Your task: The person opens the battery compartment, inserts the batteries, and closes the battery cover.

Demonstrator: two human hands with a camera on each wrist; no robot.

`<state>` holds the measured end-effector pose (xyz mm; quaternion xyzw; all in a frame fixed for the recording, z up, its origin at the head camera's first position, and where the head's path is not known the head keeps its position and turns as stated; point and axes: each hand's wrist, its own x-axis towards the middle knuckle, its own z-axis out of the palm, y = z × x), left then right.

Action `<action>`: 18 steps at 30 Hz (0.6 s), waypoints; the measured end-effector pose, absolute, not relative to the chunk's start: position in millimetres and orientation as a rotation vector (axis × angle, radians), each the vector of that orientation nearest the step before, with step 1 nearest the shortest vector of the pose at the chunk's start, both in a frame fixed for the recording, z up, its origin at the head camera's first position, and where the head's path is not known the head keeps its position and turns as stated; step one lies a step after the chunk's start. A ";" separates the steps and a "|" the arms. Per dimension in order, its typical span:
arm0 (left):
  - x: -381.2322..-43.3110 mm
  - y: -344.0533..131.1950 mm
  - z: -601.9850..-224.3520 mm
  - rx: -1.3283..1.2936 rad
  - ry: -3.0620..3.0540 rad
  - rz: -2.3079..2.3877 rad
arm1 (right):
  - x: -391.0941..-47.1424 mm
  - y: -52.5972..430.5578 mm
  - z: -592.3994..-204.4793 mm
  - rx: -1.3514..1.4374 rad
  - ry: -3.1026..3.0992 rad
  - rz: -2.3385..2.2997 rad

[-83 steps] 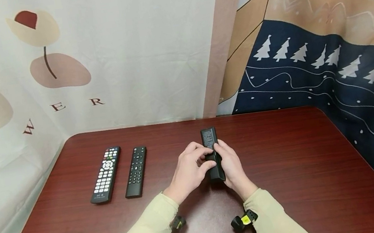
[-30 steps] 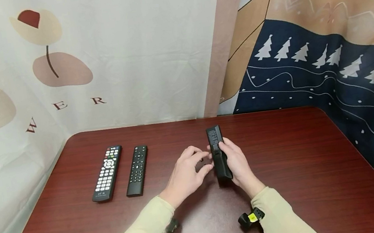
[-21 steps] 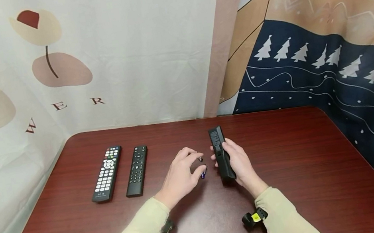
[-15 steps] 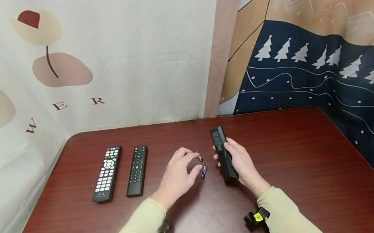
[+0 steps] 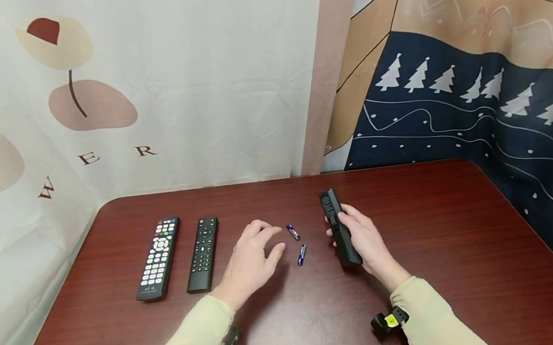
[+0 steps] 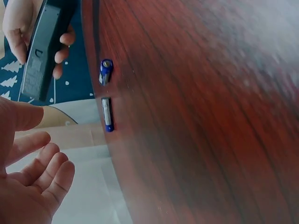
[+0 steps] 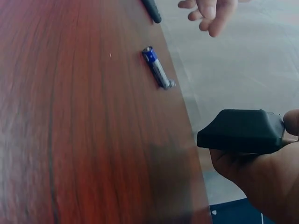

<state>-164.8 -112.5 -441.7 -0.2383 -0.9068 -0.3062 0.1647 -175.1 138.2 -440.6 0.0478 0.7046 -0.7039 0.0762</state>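
Lying batteries [image 5: 298, 243] beside empty left grip [image 5: 248, 257]

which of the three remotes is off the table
The black remote gripped in the right hand. The other two, the white-buttoned remote and the slim black remote, lie flat on the table's left.
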 end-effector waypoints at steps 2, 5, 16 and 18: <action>-165.5 -115.3 -442.1 -0.672 -2.580 -0.858 | -174.7 141.7 -440.7 0.150 2.134 -2.091; -166.4 -120.4 -442.7 -0.664 -2.579 -0.845 | -173.6 146.3 -440.1 0.160 2.168 -2.064; -167.3 -140.8 -442.9 -0.628 -2.606 -0.809 | -175.6 162.5 -441.6 0.162 2.327 -1.938; -167.6 -144.4 -443.1 -0.618 -2.612 -0.794 | -176.5 166.0 -442.7 0.156 2.353 -1.920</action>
